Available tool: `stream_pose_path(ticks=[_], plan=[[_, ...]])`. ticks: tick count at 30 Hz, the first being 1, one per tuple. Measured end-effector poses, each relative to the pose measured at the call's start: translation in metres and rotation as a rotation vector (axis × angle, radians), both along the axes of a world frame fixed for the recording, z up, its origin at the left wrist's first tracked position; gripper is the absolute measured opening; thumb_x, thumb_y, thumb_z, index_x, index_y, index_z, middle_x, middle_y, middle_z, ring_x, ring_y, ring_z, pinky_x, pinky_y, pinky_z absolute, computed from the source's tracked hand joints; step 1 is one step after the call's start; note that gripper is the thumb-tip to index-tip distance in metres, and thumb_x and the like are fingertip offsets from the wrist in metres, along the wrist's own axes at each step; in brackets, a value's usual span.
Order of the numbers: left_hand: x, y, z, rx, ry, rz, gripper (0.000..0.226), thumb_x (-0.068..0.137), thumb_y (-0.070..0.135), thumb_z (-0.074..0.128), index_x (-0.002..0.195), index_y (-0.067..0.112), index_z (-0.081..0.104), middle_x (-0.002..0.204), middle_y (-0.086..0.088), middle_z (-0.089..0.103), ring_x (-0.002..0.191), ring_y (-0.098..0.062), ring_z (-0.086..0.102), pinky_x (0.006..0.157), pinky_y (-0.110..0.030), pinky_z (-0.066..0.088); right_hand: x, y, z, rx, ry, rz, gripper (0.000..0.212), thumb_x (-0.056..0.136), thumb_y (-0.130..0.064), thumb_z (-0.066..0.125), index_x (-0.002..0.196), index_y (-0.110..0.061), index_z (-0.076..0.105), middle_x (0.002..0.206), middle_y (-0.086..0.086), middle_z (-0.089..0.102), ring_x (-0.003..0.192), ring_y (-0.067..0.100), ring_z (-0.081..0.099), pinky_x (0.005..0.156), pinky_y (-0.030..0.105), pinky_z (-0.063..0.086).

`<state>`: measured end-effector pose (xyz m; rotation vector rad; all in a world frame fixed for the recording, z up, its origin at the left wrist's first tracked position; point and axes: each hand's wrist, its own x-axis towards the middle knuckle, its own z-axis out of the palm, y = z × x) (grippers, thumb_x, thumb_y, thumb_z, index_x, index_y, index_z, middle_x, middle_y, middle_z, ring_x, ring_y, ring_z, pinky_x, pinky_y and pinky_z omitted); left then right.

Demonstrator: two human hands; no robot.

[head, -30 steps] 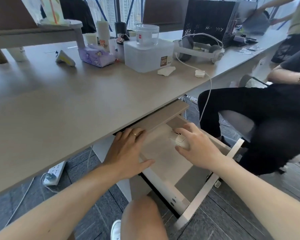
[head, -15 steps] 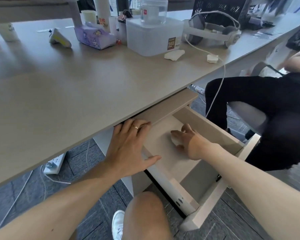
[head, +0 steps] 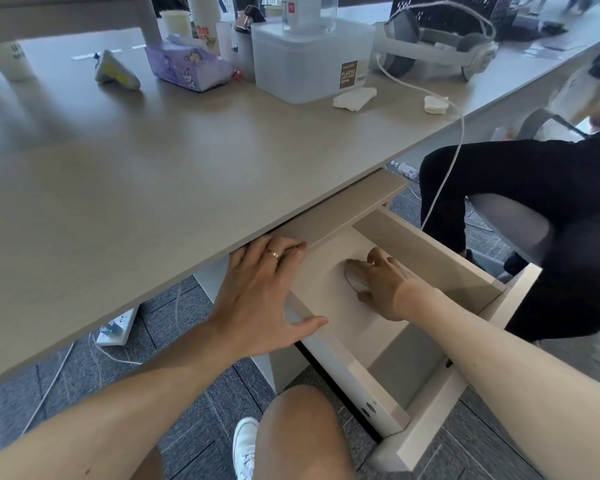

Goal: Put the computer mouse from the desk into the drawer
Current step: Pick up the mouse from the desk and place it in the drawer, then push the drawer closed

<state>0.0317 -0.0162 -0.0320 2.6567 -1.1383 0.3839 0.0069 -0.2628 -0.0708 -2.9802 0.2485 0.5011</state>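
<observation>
My right hand (head: 383, 285) is down inside the pale wooden pull-out drawer (head: 426, 252), which stands open under the front edge of the wide grey-brown laminate desk (head: 160, 174). Its fingers are curled over the small whitish computer mouse (head: 355, 280), which lies on the drawer floor toward the back half, away from both side walls; my thumb sits at the near end of the mouse and my fingertips reach past its far end, so the hand is closed around it and touching it, though I cannot tell how firmly it grips. My left hand (head: 260, 299) lies flat with the fingers spread, holding nothing, palm down over the left wall of the drawer, its fingertips just under the desk edge and a thin gold ring (head: 273, 254) on one finger. On the desk top, well apart from the drawer, stand a frosted white plastic storage box (head: 309, 60) with a brown label, a lilac printed tissue pack (head: 187, 67), a grey and white headset (head: 433, 46) whose white cable (head: 447, 161) hangs over the desk edge, and two crumpled white tissues (head: 354, 98). My bare knee (head: 302, 434) and a white sneaker (head: 245, 445) show below, above dark grey carpet tiles (head: 194, 407). A person in black clothing (head: 534, 188) sits on a chair to the right of the drawer.
</observation>
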Motion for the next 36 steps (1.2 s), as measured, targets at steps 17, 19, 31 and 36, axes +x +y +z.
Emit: stream_pose_path(ticks=[17, 19, 31, 36], plan=[[-0.004, 0.0, 0.004, 0.047, -0.006, 0.009, 0.1, 0.068, 0.083, 0.059, 0.142, 0.017, 0.049, 0.14, 0.002, 0.051, 0.125, -0.022, 0.044, 0.097, -0.04, 0.038, -0.018, -0.01, 0.012, 0.036, -0.014, 0.042, 0.082, 0.093, -0.039, 0.06, 0.159, -0.033, 0.012, 0.158, 0.009, 0.018, 0.14, 0.038, 0.035, 0.109, 0.048, 0.041], [-0.004, 0.0, 0.004, 0.052, -0.003, 0.01, 0.1, 0.068, 0.083, 0.059, 0.142, 0.017, 0.048, 0.14, 0.002, 0.05, 0.125, -0.022, 0.043, 0.098, -0.04, 0.037, -0.024, -0.009, 0.026, 0.047, -0.061, 0.037, 0.085, 0.092, -0.048, 0.06, 0.159, -0.033, 0.01, 0.161, 0.008, 0.015, 0.143, 0.038, 0.031, 0.11, 0.05, 0.041], [-0.027, 0.001, 0.015, 0.104, 0.1, 0.05, 0.127, 0.063, 0.093, 0.05, 0.16, 0.017, 0.02, 0.163, 0.0, 0.03, 0.142, -0.024, 0.028, 0.116, -0.04, 0.022, -0.168, -0.004, 0.034, 0.419, -0.757, -0.436, 0.074, 0.099, -0.029, 0.056, 0.159, -0.025, 0.013, 0.166, -0.009, 0.006, 0.153, 0.011, 0.004, 0.122, 0.039, 0.013], [-0.037, 0.001, 0.02, 0.127, 0.172, 0.084, 0.134, 0.06, 0.099, 0.044, 0.162, 0.02, 0.008, 0.168, 0.001, 0.017, 0.148, -0.022, 0.018, 0.122, -0.04, 0.018, -0.176, 0.01, 0.029, 0.993, -0.704, -0.919, 0.077, 0.1, -0.034, 0.056, 0.16, -0.036, 0.007, 0.161, 0.0, 0.03, 0.143, 0.021, 0.035, 0.112, 0.041, 0.034]])
